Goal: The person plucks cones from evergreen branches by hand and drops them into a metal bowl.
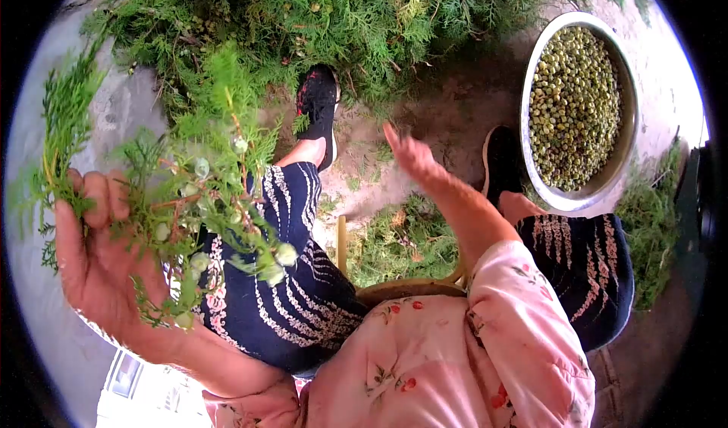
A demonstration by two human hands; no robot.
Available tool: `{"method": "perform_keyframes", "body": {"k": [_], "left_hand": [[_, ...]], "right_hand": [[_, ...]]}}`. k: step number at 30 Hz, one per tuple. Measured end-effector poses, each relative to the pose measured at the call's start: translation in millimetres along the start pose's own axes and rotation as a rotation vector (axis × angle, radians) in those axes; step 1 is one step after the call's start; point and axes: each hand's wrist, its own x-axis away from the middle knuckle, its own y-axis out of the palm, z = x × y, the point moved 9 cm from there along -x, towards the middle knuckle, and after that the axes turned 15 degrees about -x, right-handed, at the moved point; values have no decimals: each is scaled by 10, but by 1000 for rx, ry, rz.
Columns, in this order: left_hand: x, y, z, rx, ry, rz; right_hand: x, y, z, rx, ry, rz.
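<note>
My left hand (pixel 114 269) is raised at the left, its fingers curled round a green sprig (pixel 220 193) that bears several pale round cones. The sprig hangs over my left knee and partly hides the palm. My right hand (pixel 413 155) is in the middle, above the ground between my feet, somewhat blurred. Its index finger points up and out; the other fingers are smeared and seem folded, and whether they hold anything does not show. To its right stands a metal basin (pixel 528 136) with many small green-brown cones (pixel 576 106) in it.
A large heap of green branches (pixel 341 18) lies along the far side. More cut foliage (pixel 406 242) is on the ground between my legs, near a wooden seat edge (pixel 409 288). Foliage (pixel 652 223) also lies beyond my right knee. My shoes (pixel 318 102) rest on the ground.
</note>
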Motion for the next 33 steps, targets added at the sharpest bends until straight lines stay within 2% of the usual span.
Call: {"method": "perform_keyframes", "body": {"k": [1, 3, 5, 6, 8, 9, 10, 12, 13, 14, 15, 17, 19, 23, 24, 25, 26, 28, 29, 31, 32, 33], "left_hand": [[-6, -25, 4, 0, -10, 4], [-26, 75, -4, 81, -28, -162], [-33, 103, -9, 89, -11, -215], [-17, 141, 19, 92, 11, -269], [-54, 139, 11, 129, -6, -272], [-51, 159, -14, 162, -27, -279], [41, 99, 79, 3, 175, -91], [33, 124, 81, 65, 158, -127], [40, 167, 69, 95, 119, -148], [74, 198, 78, 106, 109, -120], [104, 258, 112, 135, 126, -139], [152, 386, 16, 300, -28, -210], [248, 555, -36, 334, -67, -345], [548, 700, -67, 344, -3, -514], [639, 689, -97, 337, -24, -480], [688, 687, -174, 363, -35, -484], [785, 727, -223, 410, -82, -507], [991, 837, -279, 499, -146, -566], [1087, 886, -285, 542, -156, -600], [1282, 975, -332, 565, -190, -592], [1392, 1021, -371, 552, -196, -623], [1495, 1050, -398, 538, -199, -648]], "right_hand": [[418, 57, -90, 135, -106, 134], [969, 732, -31, 188, -95, -237], [1540, 1694, 186, 91, -256, -876], [1589, 1677, 167, 87, -249, -876], [1232, 1165, 246, -72, 13, -518], [1131, 981, 279, -63, 23, -496], [959, 613, 306, -303, 31, -284], [804, -264, 499, -751, 23, 181], [913, -754, 435, -778, -105, 398], [936, -776, 677, -1151, 165, 367], [1125, -1076, 630, -1310, 239, 401], [1603, -1705, 559, -1471, 140, 611], [1905, -2030, 799, -1758, 79, 737], [2770, -2589, 1059, -1993, -1, 1197], [2853, -2631, 1202, -2110, -64, 1205], [3021, -2762, 1142, -2055, -201, 1143], [3188, -2824, 1146, -2027, -213, 1200], [3456, -2901, 1154, -1982, -179, 1312], [3613, -2871, 1219, -1960, -82, 1463], [3730, -2846, 1434, -1880, -140, 1518], [3724, -2860, 1476, -1851, -343, 1439], [3805, -2869, 1203, -1875, -398, 1456]]}}
